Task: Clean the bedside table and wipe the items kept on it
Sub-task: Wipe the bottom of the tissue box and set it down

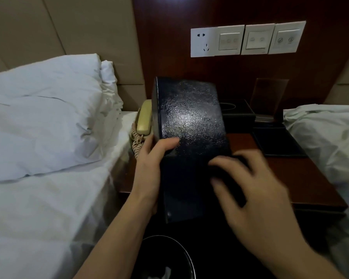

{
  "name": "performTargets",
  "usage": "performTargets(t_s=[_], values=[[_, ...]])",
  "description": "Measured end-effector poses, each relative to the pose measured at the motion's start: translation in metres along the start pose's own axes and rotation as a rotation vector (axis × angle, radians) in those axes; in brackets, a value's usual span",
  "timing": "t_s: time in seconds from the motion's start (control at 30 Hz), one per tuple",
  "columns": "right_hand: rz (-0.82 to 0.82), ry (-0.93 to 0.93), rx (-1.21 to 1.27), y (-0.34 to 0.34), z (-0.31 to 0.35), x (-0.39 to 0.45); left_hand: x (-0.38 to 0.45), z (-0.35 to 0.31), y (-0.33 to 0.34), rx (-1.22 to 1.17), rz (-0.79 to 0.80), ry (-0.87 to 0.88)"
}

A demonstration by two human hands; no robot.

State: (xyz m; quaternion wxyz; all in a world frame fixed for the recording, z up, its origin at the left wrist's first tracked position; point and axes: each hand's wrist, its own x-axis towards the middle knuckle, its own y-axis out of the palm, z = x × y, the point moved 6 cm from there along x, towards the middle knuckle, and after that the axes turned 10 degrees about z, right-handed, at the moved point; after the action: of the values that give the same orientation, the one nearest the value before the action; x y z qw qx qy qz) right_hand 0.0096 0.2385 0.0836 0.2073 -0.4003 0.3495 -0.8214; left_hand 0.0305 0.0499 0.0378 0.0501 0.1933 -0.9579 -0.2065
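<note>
black box (191,125) lifted above the bedside table (302,178), tilted, glossy face toward the camera, near picture centre. left hand (149,168) at 9 o'clock of the box, fingers curled round its left edge, thumb on the front face. right hand (256,186) at 4 o'clock, blurred, fingers spread over something dark pressed to the box's lower face; cannot tell what. beige telephone (144,119) just behind the box at 10 o'clock. tissue box (237,112) at 2 o'clock, on the table. black tray (278,141) at 3 o'clock. wall switches (248,39) at 12 o'clock. pillow (44,117) far at 9 o'clock.
</note>
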Motion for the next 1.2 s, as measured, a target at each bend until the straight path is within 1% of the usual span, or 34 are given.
performTargets(t_s=[0.1,0.17,0.23,0.33,0.4,0.47,0.53,0.6,0.7,0.73,0.8,0.87,0.93,1.0,1.07,1.13,1.2], values=[[0.092,-0.139,-0.002,0.021,0.036,-0.016,0.007,0.004,-0.003,0.033,-0.066,-0.027],[0.201,-0.207,0.009,0.027,0.048,-0.016,0.010,-0.004,-0.002,0.163,-0.119,0.035],[0.314,-0.259,-0.012,0.025,0.050,-0.014,0.010,-0.010,0.000,0.256,-0.136,0.113],[0.395,-0.289,0.005,0.011,0.044,-0.015,0.007,-0.006,0.004,0.214,-0.109,0.100],[0.381,-0.293,0.019,0.006,0.039,-0.015,0.004,-0.001,0.007,0.190,-0.101,0.061],[0.272,-0.238,0.088,0.002,0.028,-0.011,0.002,0.005,0.007,0.203,-0.103,0.052],[0.179,-0.155,0.138,-0.001,0.017,-0.008,0.001,0.013,0.010,0.188,-0.070,0.012],[0.195,-0.156,0.123,0.002,0.018,-0.011,0.000,0.014,0.011,0.187,-0.076,-0.007],[0.306,-0.259,0.038,0.013,0.036,-0.021,0.000,0.004,0.008,0.190,-0.099,0.030],[0.313,-0.280,0.032,0.014,0.038,-0.021,0.000,0.001,0.006,0.193,-0.113,0.038],[0.267,-0.260,0.096,0.008,0.029,-0.016,0.003,0.000,0.002,0.159,-0.125,0.015],[0.192,-0.195,0.128,-0.004,0.015,-0.009,0.006,0.001,0.000,0.076,-0.136,-0.008],[0.152,-0.156,0.111,-0.006,0.009,-0.006,0.005,-0.003,-0.003,0.076,-0.196,0.023],[0.160,-0.173,0.106,0.005,0.018,-0.009,0.004,-0.005,-0.006,0.106,-0.241,0.058],[0.205,-0.244,0.061,0.020,0.034,-0.014,0.002,-0.005,-0.005,0.148,-0.264,0.056],[0.262,-0.304,0.011,0.028,0.043,-0.018,0.002,-0.002,-0.001,0.177,-0.235,0.027],[0.258,-0.300,0.045,0.022,0.039,-0.015,0.003,-0.002,0.002,0.198,-0.200,0.024]])
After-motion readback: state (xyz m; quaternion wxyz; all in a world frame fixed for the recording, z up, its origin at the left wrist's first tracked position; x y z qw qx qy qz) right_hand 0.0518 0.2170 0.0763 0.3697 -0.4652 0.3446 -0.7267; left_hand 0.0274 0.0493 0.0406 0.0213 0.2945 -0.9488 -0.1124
